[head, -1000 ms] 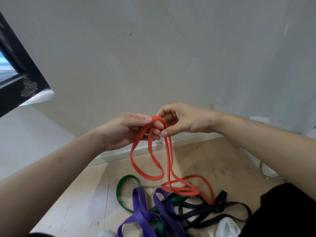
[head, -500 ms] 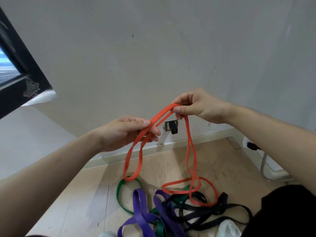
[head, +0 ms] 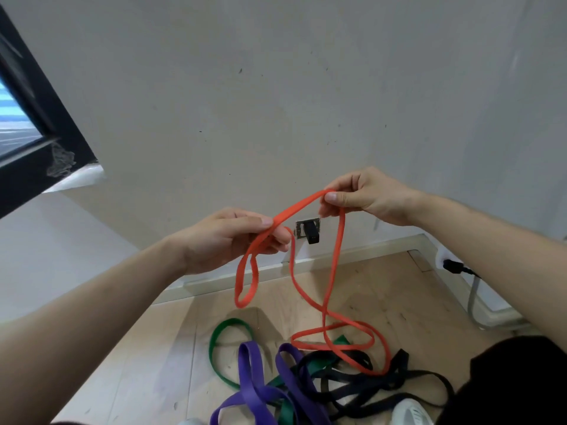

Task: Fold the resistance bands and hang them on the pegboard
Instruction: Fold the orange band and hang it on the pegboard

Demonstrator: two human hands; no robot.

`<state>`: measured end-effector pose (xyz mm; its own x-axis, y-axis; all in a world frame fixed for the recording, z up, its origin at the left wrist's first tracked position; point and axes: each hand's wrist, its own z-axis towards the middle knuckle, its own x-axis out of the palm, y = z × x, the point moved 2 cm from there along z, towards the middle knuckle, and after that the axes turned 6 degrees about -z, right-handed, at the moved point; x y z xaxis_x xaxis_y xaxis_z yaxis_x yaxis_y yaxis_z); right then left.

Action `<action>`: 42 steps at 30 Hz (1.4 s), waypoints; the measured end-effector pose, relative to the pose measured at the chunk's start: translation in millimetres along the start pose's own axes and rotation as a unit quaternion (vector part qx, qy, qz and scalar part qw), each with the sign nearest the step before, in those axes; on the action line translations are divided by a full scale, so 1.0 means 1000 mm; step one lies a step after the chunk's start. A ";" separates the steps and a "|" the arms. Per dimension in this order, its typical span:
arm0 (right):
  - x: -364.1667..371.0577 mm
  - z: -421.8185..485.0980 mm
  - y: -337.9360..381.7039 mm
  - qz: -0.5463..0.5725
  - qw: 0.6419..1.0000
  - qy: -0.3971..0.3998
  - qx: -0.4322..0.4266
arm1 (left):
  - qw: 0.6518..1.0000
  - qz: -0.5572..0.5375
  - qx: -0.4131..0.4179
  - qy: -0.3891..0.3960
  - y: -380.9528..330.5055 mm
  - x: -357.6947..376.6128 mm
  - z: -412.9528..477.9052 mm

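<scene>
Purple band (head: pixel 254 391), green band (head: pixel 214 342) and black band (head: pixel 352 391) lie tangled on the floor (head: pixel 147 363), nearest the viewer. The orange band (head: pixel 336 265) rests its lower loops on them; its upper part hangs from both hands. The left hand (head: pixel 227 240) pinches a doubled stretch with thumb and curled fingers. The right hand (head: pixel 365 194), higher, pinches the top bend. Beyond, a socket (head: pixel 308 230) sits on the wall (head: pixel 276 102).
</scene>
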<state>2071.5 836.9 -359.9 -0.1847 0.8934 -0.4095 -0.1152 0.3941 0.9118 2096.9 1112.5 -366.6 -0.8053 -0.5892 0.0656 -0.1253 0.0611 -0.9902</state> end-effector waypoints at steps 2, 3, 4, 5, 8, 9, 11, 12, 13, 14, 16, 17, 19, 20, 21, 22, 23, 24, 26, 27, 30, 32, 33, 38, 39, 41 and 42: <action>-0.008 0.002 -0.002 0.003 0.999 -0.048 0.001 | 1.000 0.007 0.003 0.015 0.001 -0.001 -0.002; -0.012 0.003 -0.003 0.006 0.998 -0.068 0.002 | 1.000 0.008 0.005 0.010 0.000 -0.002 -0.002; -0.016 0.003 -0.005 0.004 0.996 -0.083 0.004 | 1.000 0.010 0.008 0.002 -0.001 -0.002 -0.002; -0.018 0.003 -0.007 -0.001 0.995 -0.095 0.008 | 1.000 0.011 0.009 -0.007 -0.001 -0.002 -0.002; -0.021 0.004 -0.015 -0.007 0.992 -0.127 0.026 | 0.999 0.040 0.000 -0.010 -0.001 -0.001 0.000; -0.021 0.004 -0.016 -0.019 0.991 -0.126 0.031 | 0.999 0.047 -0.003 -0.006 -0.001 0.001 0.000; -0.017 0.002 -0.013 -0.078 0.992 -0.087 0.041 | 0.999 0.048 -0.003 -0.013 -0.001 0.004 0.002; -0.012 0.001 -0.011 -0.100 0.993 -0.053 0.045 | 0.999 0.044 0.002 -0.018 -0.001 0.005 0.003; -0.005 0.000 -0.008 -0.102 0.994 -0.015 0.046 | 0.999 0.042 0.006 -0.023 -0.002 0.006 0.003; 0.005 -0.002 -0.005 -0.090 0.995 0.024 0.045 | 0.999 0.045 0.010 -0.025 -0.002 0.008 0.004; 0.026 -0.003 0.005 -0.058 0.993 0.099 0.031 | 0.998 0.055 0.010 -0.021 -0.003 0.010 0.006; 0.035 -0.004 0.012 -0.051 0.992 0.116 0.019 | 0.998 0.061 0.008 -0.018 -0.002 0.010 0.007; 0.046 -0.004 0.025 -0.053 0.993 0.108 -0.005 | 0.997 0.075 0.006 -0.019 -0.003 0.010 0.008; 0.049 -0.004 0.031 -0.056 0.994 0.096 -0.016 | 0.997 0.079 0.010 -0.023 -0.003 0.008 0.008; 0.050 -0.004 0.034 -0.058 0.994 0.087 -0.024 | 0.996 0.080 0.016 -0.029 -0.004 0.006 0.007; 0.051 -0.004 0.034 -0.056 0.995 0.083 -0.028 | 0.996 0.078 0.023 -0.033 -0.004 0.005 0.006; 0.052 -0.004 0.032 -0.053 0.994 0.086 -0.028 | 0.996 0.078 0.026 -0.035 -0.005 0.005 0.005; 0.054 -0.004 0.030 -0.052 0.994 0.093 -0.025 | 0.996 0.079 0.026 -0.036 -0.005 0.005 0.004; 0.058 -0.004 0.028 -0.050 0.992 0.109 -0.024 | 0.995 0.088 0.018 -0.032 -0.002 0.003 0.003; 0.059 -0.004 0.029 -0.051 0.992 0.115 -0.028 | 0.995 0.091 0.014 -0.029 -0.001 0.003 0.003; 0.057 -0.004 0.032 -0.066 0.991 0.105 -0.042 | 0.997 0.077 0.016 -0.019 0.001 0.000 0.003; 0.054 -0.002 0.033 -0.084 0.991 0.084 -0.055 | 0.997 0.075 0.018 -0.016 0.000 -0.001 0.003; 0.052 -0.002 0.034 -0.090 0.991 0.071 -0.063 | 0.997 0.078 0.018 -0.014 -0.001 0.000 0.003; 0.041 0.000 0.033 -0.048 0.998 0.015 -0.048 | 0.995 0.099 -0.001 -0.014 0.001 -0.006 0.004; 0.039 -0.001 0.033 -0.040 0.998 0.010 -0.044 | 0.994 0.109 -0.008 -0.017 0.004 -0.008 0.004; 0.036 -0.003 0.032 -0.026 0.999 -0.004 -0.037 | 0.987 0.158 -0.019 -0.025 0.009 -0.011 0.003; 0.034 -0.003 0.032 -0.019 0.999 -0.015 -0.034 | 0.980 0.194 -0.024 -0.031 0.012 -0.013 0.002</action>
<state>2058.5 879.4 -344.7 -0.1506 0.8845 -0.4415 -0.1872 0.4130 0.8913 2106.7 1119.2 -379.3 -0.7617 -0.5614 -0.3234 0.1551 0.3266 -0.9323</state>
